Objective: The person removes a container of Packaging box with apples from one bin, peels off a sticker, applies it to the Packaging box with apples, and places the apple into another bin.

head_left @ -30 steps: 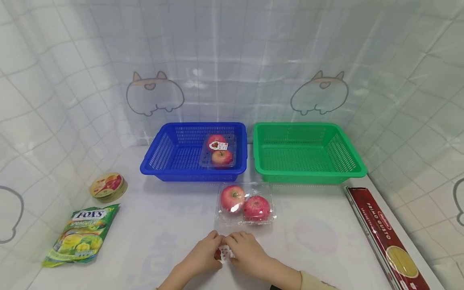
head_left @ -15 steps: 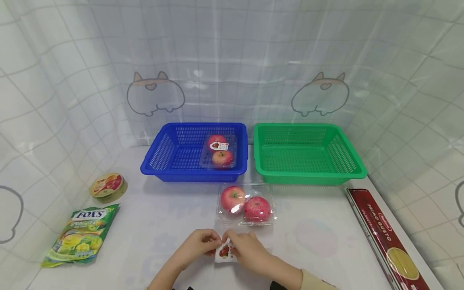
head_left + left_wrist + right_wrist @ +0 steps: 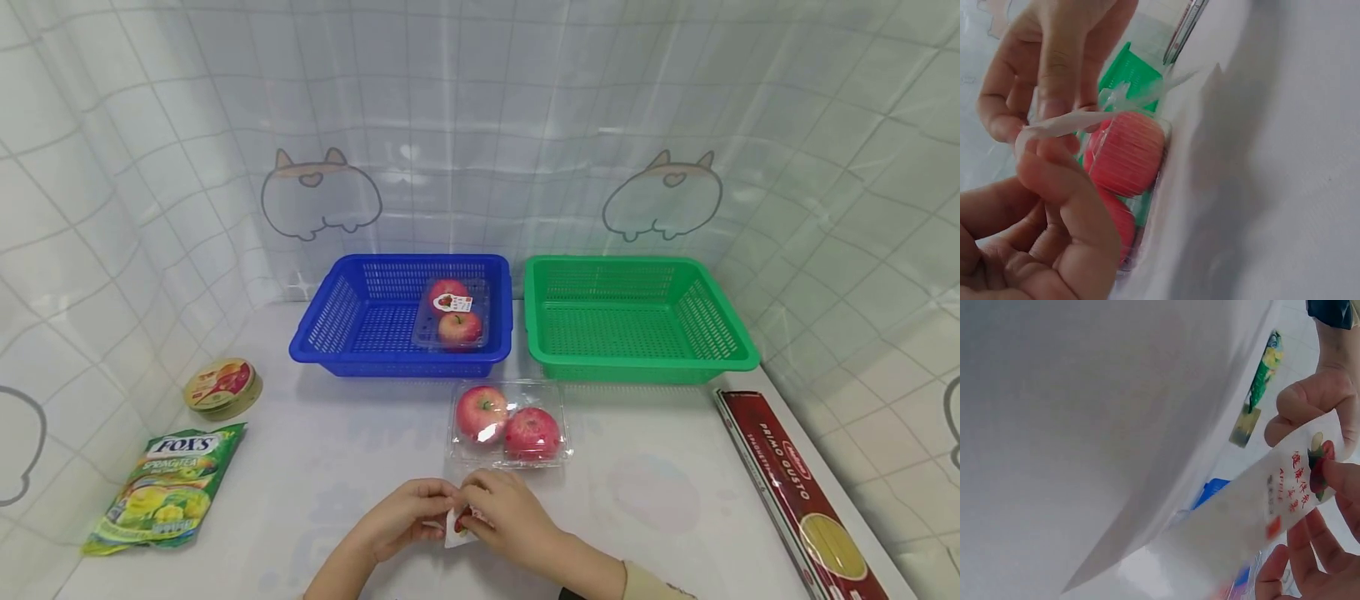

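Note:
A white label [image 3: 1285,469] printed with a red apple and red characters is between my hands, near the front of the table. My right hand [image 3: 510,517] pinches it between thumb and fingers. My left hand [image 3: 401,521] pinches its left end, seen edge-on in the left wrist view, where the left thumb and finger [image 3: 1054,169] meet the paper. Just beyond the hands lies a clear plastic box [image 3: 495,458] holding two red apples [image 3: 532,433]. A similar box [image 3: 423,333] of apples, bearing a like label [image 3: 453,302], sits in the blue basket [image 3: 337,367].
Right of the blue basket stands a green basket [image 3: 622,362]. A red spaghetti pack [image 3: 798,492] lies along the right side. At left are a green candy bag [image 3: 168,487] and a round tin [image 3: 222,389]. A tiled-pattern curtain [image 3: 480,125] encloses the table.
The label's printed face was turned up and opened out between the hands. Since half a second ago, the right fingers have shifted over it, covering more of the print.

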Demonstrator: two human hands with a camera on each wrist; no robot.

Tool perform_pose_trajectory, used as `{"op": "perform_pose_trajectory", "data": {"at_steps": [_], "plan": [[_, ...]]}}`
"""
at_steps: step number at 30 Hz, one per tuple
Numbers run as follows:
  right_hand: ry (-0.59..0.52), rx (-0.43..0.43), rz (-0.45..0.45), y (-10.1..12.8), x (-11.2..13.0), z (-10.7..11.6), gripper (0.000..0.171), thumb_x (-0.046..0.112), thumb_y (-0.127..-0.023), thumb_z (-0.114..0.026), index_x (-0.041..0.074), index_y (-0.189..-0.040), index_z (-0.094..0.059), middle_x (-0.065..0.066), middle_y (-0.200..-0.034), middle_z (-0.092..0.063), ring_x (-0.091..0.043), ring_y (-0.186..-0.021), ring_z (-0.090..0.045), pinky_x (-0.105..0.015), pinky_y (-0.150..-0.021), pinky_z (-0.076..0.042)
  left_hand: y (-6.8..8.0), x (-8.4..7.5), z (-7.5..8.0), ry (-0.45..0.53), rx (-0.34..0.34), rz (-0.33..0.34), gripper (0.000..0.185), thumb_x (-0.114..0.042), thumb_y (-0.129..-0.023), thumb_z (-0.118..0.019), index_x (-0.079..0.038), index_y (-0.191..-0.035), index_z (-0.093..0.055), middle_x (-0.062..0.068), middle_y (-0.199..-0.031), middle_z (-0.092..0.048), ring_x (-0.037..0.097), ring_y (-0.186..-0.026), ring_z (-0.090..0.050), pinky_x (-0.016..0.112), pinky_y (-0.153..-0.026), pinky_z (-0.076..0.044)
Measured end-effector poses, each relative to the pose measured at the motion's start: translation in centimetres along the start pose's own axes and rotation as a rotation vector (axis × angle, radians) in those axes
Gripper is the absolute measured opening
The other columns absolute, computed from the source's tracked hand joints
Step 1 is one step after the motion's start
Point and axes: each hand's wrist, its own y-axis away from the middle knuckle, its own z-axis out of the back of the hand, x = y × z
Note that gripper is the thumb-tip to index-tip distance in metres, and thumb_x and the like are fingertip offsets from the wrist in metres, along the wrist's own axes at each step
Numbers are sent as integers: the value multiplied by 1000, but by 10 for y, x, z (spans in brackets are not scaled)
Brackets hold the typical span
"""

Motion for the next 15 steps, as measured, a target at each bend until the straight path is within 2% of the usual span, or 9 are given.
{"op": "perform_pose_trajectory", "data": {"at_steps": [2,4,6,8,11,12,15], "plan": [[-3,-24,19,0,0,1,21,21,-72,-77,21,-80,-58,12,-89,-57,-4,-85,-54,-20,-75,-40,-1,2,1,-39,-15,-14,17,-11,-91,-50,1,-100,-59,-1,-84,-62,8,-71,-56,20,-61,-47],[-14,-31,20,-1,1,3,22,20,-72,-78,21,-79,-57,12,-90,-58,-5,-86,-53,-21,-76,-41,-2,3,0,-113,-64,-15,19,-10,-92,-49,4,-103,-57,-1,-84,-61,9,-72,-55,22,-60,-45],[-71,-18,-10,-2,1,7,21,17,-72,-77,20,-80,-58,11,-89,-60,-5,-86,-54,-21,-76,-41,-2,4,1,-196,-121,-15,21,-9,-91,-48,6,-105,-56,-1,-83,-59,10,-71,-53,23,-59,-43],[-165,17,-83,-3,1,13,19,13,-74,-76,20,-80,-60,12,-87,-62,-5,-85,-54,-21,-76,-43,-2,5,1,-271,-166,-29,22,-8,-90,-49,7,-105,-55,-1,-80,-57,10,-67,-50,23,-56,-40],[-330,64,-239,-7,-2,24,15,9,-77,-73,18,-82,-62,11,-83,-63,-4,-84,-55,-24,-77,-45,-2,8,3,-352,-203,-85,19,-6,-87,-50,7,-100,-56,-2,-72,-52,9,-60,-44,22,-52,-36],[-376,75,-292,-8,-3,28,13,9,-78,-72,18,-82,-63,10,-83,-64,-4,-84,-55,-26,-78,-46,-2,8,4,-381,-200,-125,17,-4,-86,-50,6,-98,-56,-3,-69,-50,8,-57,-43,22,-50,-36],[-489,83,-412,-13,-10,38,8,8,-81,-69,15,-84,-64,5,-83,-65,-7,-86,-57,-31,-80,-48,-1,10,3,-460,-249,-163,14,-2,-84,-50,3,-93,-58,-4,-66,-48,8,-55,-41,22,-48,-36]]}}
